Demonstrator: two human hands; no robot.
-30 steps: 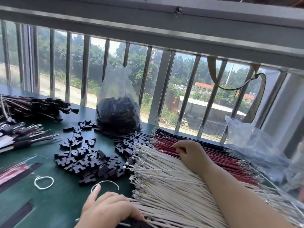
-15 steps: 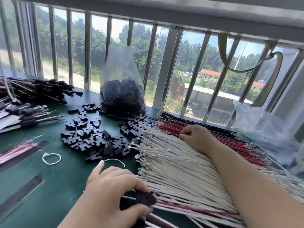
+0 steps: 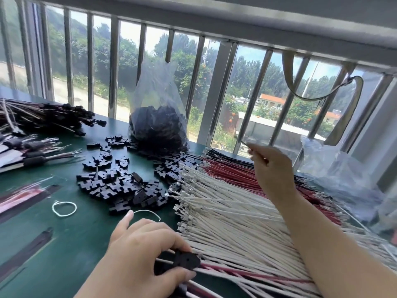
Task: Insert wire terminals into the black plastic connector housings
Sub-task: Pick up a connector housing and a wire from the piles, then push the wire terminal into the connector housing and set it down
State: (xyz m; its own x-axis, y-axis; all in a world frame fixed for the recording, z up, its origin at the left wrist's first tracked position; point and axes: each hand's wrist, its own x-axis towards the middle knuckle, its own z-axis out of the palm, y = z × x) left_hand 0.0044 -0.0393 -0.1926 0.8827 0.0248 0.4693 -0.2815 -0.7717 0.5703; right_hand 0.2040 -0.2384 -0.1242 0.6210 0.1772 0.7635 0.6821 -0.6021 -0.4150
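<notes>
- Worktop [image 3: 71, 250]: green surface carrying all parts, below a barred window.
- White wires [image 3: 232, 214], the landmark: a broad fan, crimped terminals pointing left. Red wires [image 3: 240, 175] and black wires lie just beyond it. Judged light, springy and prone to tangle; best pinched close behind the terminal.
- Bag of housings [image 3: 158, 123]: upright, beyond the fan's far left corner.
- Loose housings [image 3: 116, 186]: scattered just left of the fan; small, rigid, light.
- Right hand [image 3: 272, 168]: raised over the fan's far side, fingers pinching one thin dark wire [image 3: 247, 145].
- Left hand [image 3: 141, 254]: at the fan's near left edge, fingers curled round a black housing [image 3: 185, 260] with wires trailing from it.
- String loops [image 3: 64, 208]: left of the fan, clear of the work.
</notes>
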